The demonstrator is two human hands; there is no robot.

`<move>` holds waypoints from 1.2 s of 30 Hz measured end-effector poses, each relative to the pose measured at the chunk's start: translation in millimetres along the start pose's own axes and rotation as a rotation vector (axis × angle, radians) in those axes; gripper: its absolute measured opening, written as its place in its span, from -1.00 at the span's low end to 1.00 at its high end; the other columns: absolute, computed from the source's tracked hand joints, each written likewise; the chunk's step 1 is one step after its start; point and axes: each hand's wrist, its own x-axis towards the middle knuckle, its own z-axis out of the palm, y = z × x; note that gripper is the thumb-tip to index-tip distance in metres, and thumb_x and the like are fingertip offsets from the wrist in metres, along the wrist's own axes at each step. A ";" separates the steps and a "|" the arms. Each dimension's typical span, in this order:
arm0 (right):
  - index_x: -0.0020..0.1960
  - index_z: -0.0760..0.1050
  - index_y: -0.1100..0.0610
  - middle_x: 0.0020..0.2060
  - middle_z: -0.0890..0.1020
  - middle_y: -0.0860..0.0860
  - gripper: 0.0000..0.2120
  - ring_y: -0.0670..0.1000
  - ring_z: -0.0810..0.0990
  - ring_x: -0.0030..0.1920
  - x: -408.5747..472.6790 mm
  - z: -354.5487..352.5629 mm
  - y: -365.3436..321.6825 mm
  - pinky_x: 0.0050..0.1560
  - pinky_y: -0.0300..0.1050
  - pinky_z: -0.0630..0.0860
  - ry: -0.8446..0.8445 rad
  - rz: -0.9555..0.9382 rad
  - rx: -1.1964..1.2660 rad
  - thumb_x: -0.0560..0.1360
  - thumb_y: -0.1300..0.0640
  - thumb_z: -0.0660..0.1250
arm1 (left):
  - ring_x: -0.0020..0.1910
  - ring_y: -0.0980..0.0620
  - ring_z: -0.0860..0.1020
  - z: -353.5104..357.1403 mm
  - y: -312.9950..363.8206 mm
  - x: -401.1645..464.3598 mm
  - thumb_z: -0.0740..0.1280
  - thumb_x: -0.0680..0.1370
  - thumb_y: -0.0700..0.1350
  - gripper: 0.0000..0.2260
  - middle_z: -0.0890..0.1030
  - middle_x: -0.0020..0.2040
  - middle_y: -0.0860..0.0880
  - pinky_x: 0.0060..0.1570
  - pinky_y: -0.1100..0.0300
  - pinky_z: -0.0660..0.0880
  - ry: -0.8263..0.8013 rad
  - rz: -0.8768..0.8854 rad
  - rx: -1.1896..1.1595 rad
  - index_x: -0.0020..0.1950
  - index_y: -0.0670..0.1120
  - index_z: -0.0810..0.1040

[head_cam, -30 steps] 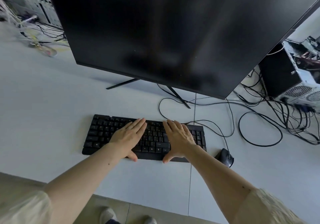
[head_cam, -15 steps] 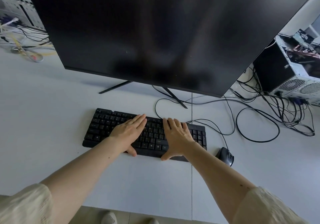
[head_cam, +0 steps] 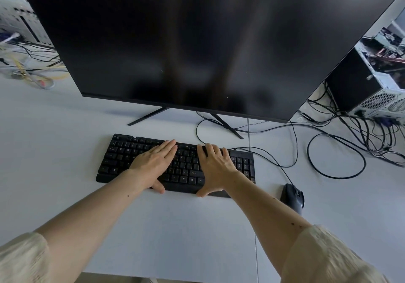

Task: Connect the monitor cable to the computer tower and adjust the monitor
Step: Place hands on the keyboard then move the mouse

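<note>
Resting flat, fingers spread, gripping nothing: left hand [head_cam: 153, 164] and right hand [head_cam: 215, 166] on keyboard [head_cam: 122, 160]. Looming just beyond, monitor [head_cam: 197, 41], top cropped. Sitting far right, computer tower [head_cam: 370, 85], partly cut off.

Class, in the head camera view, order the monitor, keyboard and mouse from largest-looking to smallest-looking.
1. monitor, fills most of the upper frame.
2. keyboard, partly covered by both hands.
3. mouse, smallest, partly hidden behind the right forearm.
The gaps are wide, so nearness to the camera does not change the order.
</note>
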 end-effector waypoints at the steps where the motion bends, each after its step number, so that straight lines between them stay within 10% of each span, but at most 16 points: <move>1: 0.49 -0.02 0.21 0.31 0.28 0.20 0.29 0.21 0.29 0.29 1.4 -1.0 -0.6 0.36 0.26 0.24 -0.003 -0.001 0.003 0.04 -0.40 0.50 | 0.50 0.02 -0.29 -0.4 -1.5 0.0 0.50 0.31 0.17 0.16 -0.34 0.52 -0.09 0.44 0.17 -0.18 -0.002 0.000 -0.002 0.50 -0.18 -0.30; 28: 0.55 -0.18 0.16 0.54 -0.06 0.19 0.32 0.26 -0.08 0.53 -8.0 2.8 6.5 0.47 0.34 -0.05 -0.024 0.000 0.063 0.13 -0.46 0.43 | 0.52 0.02 -0.24 -3.5 8.3 -4.9 0.48 0.32 0.20 0.14 -0.33 0.53 -0.07 0.41 0.20 -0.18 0.014 -0.028 0.047 0.51 -0.16 -0.30; 36: 0.46 0.22 0.11 0.45 0.34 0.05 -0.41 0.09 0.22 0.47 -65.9 8.8 64.9 0.44 0.09 0.16 0.240 0.256 0.316 0.57 -0.21 0.16 | 0.52 0.00 -0.24 -17.9 60.0 12.8 0.45 0.32 0.25 0.13 -0.31 0.53 -0.10 0.48 0.13 -0.16 0.060 0.094 0.055 0.51 -0.18 -0.28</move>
